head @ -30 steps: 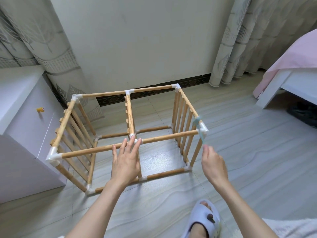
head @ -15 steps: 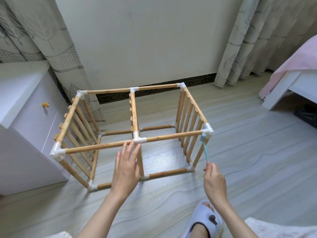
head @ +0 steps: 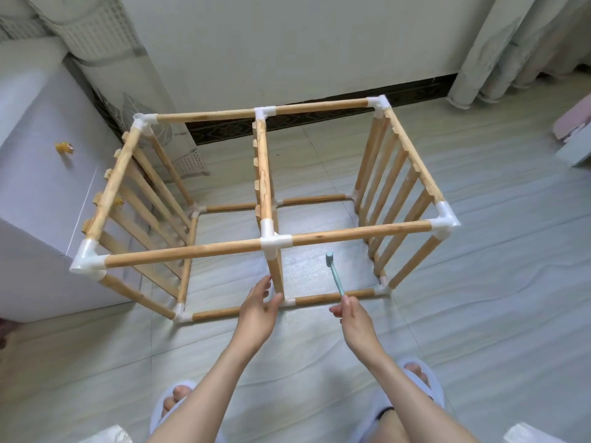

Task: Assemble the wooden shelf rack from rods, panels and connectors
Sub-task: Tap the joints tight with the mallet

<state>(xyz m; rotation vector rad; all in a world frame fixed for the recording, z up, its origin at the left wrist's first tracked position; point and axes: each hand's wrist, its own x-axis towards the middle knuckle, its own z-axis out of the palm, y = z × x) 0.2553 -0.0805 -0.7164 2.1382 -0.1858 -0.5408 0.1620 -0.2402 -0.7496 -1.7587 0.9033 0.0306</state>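
We have lifted our left hand (head: 257, 310), fingers loosely spread, off the front rod (head: 185, 253), and drawn back our right hand (head: 353, 318), which pinches the small hammer (head: 334, 273), so the rack frame (head: 265, 174) seems seated.

A room in a home, most likely a bedroom. Pale tiled floor (head: 479, 314) underfoot, plain white wall (head: 287, 43) at the far side with a dark patterned skirting strip (head: 319, 118) along its foot. Long patterned curtains (head: 511, 43) hanging to the floor at far right, more of the same at far left. White cabinet (head: 41, 203) with small yellow knobs (head: 64, 148) on the left. Corner of a bed (head: 574, 123) with pink bedding at the right edge. Soft white house slippers (head: 422, 383) on the feet, near.
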